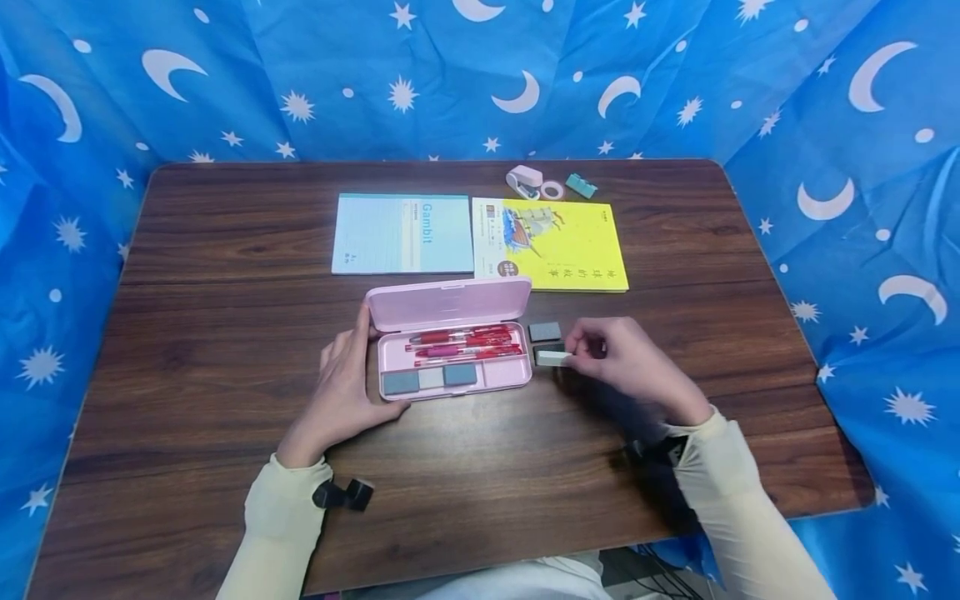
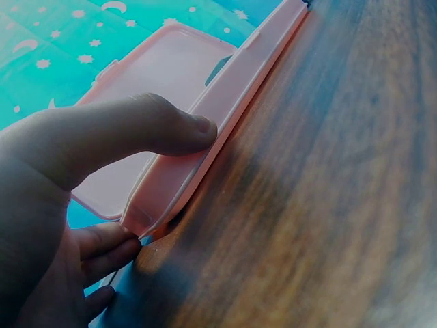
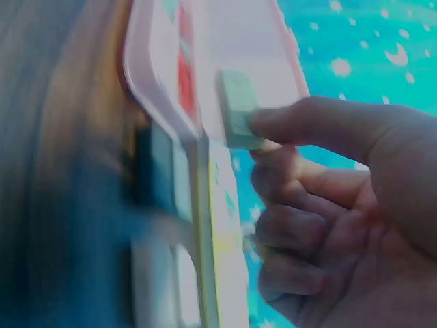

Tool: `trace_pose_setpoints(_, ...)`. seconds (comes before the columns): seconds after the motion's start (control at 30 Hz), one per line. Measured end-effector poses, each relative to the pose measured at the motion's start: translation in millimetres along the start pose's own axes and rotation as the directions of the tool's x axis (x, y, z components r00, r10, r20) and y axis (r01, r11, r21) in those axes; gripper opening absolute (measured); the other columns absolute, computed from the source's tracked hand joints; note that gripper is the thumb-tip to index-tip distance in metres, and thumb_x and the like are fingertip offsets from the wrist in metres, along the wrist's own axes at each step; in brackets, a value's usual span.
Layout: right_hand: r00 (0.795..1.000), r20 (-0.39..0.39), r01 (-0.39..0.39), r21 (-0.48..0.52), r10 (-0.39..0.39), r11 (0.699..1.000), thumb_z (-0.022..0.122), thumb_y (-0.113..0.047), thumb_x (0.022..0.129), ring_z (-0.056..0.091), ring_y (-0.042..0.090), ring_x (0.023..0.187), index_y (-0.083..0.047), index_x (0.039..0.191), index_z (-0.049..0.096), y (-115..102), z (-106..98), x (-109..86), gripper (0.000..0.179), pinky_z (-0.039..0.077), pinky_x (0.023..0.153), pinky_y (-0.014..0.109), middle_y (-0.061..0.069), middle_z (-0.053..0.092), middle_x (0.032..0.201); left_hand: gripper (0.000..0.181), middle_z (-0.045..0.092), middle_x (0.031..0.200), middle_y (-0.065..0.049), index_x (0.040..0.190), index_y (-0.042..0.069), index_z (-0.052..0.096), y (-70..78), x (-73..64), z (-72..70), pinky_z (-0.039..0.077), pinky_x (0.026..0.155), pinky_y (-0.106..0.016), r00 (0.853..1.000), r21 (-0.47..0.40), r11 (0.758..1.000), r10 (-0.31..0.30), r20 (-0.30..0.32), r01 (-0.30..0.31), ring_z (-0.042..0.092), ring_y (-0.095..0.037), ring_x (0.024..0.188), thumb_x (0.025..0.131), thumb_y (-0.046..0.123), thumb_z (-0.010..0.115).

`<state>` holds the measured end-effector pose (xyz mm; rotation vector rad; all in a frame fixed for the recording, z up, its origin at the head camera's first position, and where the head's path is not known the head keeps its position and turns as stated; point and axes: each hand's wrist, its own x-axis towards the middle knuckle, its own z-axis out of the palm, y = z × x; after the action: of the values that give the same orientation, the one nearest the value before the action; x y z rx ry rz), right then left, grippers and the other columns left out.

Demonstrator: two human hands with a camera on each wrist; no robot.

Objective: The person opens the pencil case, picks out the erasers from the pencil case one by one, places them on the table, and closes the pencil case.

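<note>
A pink pencil case [image 1: 491, 379] lies with its lid [image 1: 450, 307] raised. Several red pens [image 1: 465, 343] fill its rear section, and grey and white erasers [image 1: 401, 382] sit in the front one. My left hand [image 1: 341, 387] holds the case's left end, thumb against the front wall and other fingers at the end wall. Right of the case, my right hand [image 1: 626, 358] pinches a pale eraser [image 3: 239, 109] between thumb and index finger, just off the case's edge. A grey eraser [image 1: 544, 332] lies on the table beside it; what is beneath the held one is mostly hidden.
Behind the case lie a light-blue notebook [image 1: 401, 237] and a yellow book [image 1: 577, 250]. Beyond the book are a pink stapler [image 1: 525, 179], a small tape roll [image 1: 552, 191] and a teal object [image 1: 581, 185]. A blue curtain [image 1: 442, 75] surrounds the wooden table [image 1: 225, 292].
</note>
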<state>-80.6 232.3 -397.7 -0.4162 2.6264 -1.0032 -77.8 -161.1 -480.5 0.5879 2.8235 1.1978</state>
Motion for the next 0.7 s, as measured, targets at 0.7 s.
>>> trace_pose_setpoints(0.7, 0.979, 0.121, -0.130, -0.270, 0.167, 0.954, 0.074, -0.012, 0.084, 0.049, 0.012, 0.061, -0.020, 0.075, 0.064, 41, -21, -20.5, 0.016, 0.037, 0.060, 0.031, -0.009, 0.056, 0.064, 0.149, 0.048, 0.143, -0.014, 0.163, 0.024, -0.009, -0.3, 0.4, 1.1, 0.021, 0.107, -0.059, 1.000, -0.001, 1.000, 0.011, -0.009, -0.011, 0.038, -0.033, 0.127, 0.058, 0.036, 0.097)
